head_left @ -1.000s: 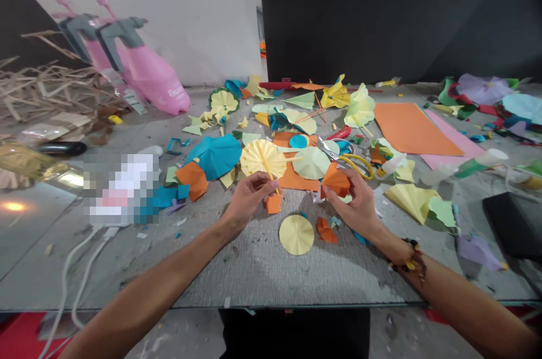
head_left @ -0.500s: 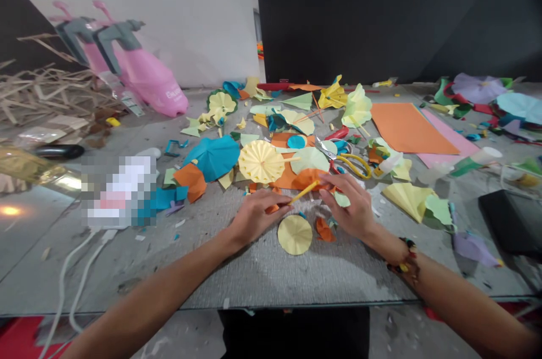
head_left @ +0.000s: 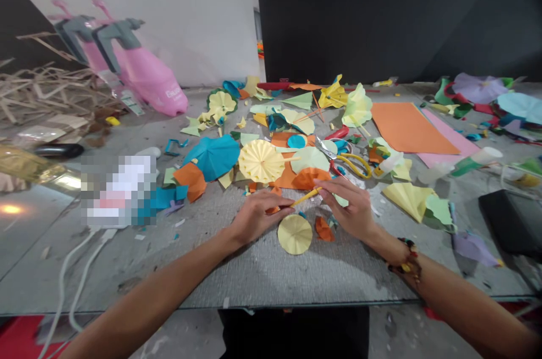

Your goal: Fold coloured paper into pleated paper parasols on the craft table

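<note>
My left hand [head_left: 256, 215] rests low on the grey table [head_left: 262, 268], fingers closed on the near end of a thin yellow stick [head_left: 305, 197] and a small orange paper piece. My right hand [head_left: 349, 206] pinches the far end of the same stick with thumb and forefinger. An orange folded paper piece [head_left: 308, 176] lies just beyond both hands. A pale yellow pleated paper disc [head_left: 295, 233] lies on the table right below the hands, with an orange scrap [head_left: 324, 230] beside it.
Paper umbrellas and scraps crowd the table's middle: a teal one [head_left: 214, 156], a yellow pleated one [head_left: 261, 161]. Yellow-handled scissors [head_left: 345, 158] lie behind my right hand. Orange and pink sheets [head_left: 406, 127] lie right, a black object [head_left: 514, 220] far right, white cables [head_left: 74, 285] left.
A second ago my right hand held the orange folded piece up; it now lies on the table. Both hands have dropped low and now hold the yellow stick's two ends.
</note>
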Available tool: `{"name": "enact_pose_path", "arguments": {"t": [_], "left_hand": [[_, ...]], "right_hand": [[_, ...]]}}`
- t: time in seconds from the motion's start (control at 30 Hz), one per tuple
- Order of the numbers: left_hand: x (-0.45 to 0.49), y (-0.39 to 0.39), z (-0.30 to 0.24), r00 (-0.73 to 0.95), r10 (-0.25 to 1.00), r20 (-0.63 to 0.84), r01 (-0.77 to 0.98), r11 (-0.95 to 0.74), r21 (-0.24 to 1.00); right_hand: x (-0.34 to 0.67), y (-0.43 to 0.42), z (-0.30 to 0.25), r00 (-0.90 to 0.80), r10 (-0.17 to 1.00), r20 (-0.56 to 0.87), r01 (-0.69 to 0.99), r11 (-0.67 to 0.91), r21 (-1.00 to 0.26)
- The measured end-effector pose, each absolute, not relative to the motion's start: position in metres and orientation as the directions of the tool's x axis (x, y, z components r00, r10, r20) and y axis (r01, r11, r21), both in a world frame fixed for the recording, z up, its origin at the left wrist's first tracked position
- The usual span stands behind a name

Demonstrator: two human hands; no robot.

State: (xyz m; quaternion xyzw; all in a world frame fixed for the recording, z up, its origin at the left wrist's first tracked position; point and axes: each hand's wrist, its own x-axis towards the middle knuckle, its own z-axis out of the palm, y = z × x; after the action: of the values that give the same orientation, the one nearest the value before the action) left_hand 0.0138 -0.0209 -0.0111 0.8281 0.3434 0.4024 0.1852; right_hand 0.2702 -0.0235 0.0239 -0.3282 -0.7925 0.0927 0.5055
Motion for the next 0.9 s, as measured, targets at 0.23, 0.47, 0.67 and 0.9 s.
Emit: {"name": "enact_pose_path", "arguments": {"t": [0.23,0.47,0.67,0.9], "left_hand": [[0.0128,-0.0206,-0.0096,0.457,0.767,0.45,0.388,-0.627,0.675],[0.0152,-0.0205,-0.0043,0.485,0.753,0.445,0.374,-0.639,0.673],[0.0157,-0.0206,-0.0025,0.457,0.756,0.468,0.373,-0.641,0.67],[0.0148,-0.0188,-0.0063,0.504,0.724,0.471,0.337,-0.667,0.665]], "right_hand": [[0.2711,-0.0234,0.0227,-0.328,0.582,0.744,0.399,0.799,-0.449],[0.27,-0.0243,0.024,-0.335,0.575,0.747,0.388,0.806,-0.447],[0.2682,-0.0273,0.0261,-0.2,0.613,0.764,0.421,0.758,-0.498],[0.2702,-0.0263,0.0258,-0.174,0.627,0.759,0.415,0.746,-0.521]]}}
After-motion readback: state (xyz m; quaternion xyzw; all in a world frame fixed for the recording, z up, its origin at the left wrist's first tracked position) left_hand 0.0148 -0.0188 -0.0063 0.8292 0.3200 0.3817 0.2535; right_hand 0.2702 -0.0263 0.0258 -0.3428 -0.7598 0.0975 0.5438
